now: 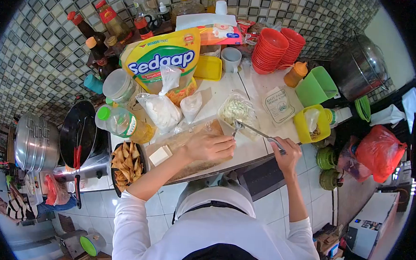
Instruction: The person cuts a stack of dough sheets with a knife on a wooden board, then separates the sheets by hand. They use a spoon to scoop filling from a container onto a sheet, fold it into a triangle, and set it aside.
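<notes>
A clear container (pixel 239 108) of pale, whitish filling stands near the counter's front edge. My left hand (pixel 212 147) is closed around the handle of a small spoon (pixel 237 127), whose bowl is at the container's front rim. My right hand (pixel 286 153) grips the dark handle of a metal utensil (pixel 257 131), and its tip reaches to the spoon's bowl. Left of my left hand, a stack of square white wrappers (pixel 160 155) lies on a wooden board (pixel 188 143). Folded golden-brown triangular pieces (pixel 126 162) fill a dark tray at the far left of the counter.
Behind the board stand bagged white powder (pixel 161 111), an oil bottle (pixel 128 127) and a large yellow pouch (pixel 162 61). Stacked red bowls (pixel 270 51) are at the back. Green (pixel 316 86) and yellow containers (pixel 312 123) stand right. A black wok (pixel 80 132) sits left.
</notes>
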Demonstrator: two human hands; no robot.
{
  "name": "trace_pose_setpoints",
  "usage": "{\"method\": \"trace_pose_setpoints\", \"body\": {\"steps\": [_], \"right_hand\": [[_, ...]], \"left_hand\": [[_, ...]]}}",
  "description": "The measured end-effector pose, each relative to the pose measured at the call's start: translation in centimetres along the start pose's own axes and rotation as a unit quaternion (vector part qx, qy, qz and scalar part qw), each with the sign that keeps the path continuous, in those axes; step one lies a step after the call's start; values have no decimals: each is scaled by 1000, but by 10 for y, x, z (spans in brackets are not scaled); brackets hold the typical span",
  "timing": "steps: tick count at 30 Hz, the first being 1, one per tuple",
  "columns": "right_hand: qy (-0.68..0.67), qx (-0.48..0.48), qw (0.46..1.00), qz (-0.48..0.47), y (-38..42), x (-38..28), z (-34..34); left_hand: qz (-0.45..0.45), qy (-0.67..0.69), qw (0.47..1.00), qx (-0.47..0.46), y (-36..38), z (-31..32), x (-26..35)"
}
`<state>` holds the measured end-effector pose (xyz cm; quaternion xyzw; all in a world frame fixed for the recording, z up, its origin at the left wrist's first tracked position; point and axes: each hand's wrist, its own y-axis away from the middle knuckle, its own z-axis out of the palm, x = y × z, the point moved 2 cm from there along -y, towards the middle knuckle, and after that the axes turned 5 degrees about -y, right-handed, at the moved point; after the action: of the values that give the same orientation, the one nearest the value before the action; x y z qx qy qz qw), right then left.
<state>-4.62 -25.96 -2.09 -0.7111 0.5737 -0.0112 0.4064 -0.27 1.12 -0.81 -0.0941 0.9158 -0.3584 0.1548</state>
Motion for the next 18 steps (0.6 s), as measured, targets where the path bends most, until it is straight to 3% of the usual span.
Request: {"method": "trace_pose_setpoints", "body": {"steps": [6, 14, 18], "right_hand": [[-31, -41, 997, 58, -6, 9, -1], [-26, -91, 986, 134, -6, 12, -1], [-22, -52, 987, 148, -2, 13, -1]], "left_hand": [[52, -34, 998, -13, -3, -3, 3], [29, -11, 999, -5, -5, -9, 4], [3, 2, 1000, 3, -2, -5, 3]]}}
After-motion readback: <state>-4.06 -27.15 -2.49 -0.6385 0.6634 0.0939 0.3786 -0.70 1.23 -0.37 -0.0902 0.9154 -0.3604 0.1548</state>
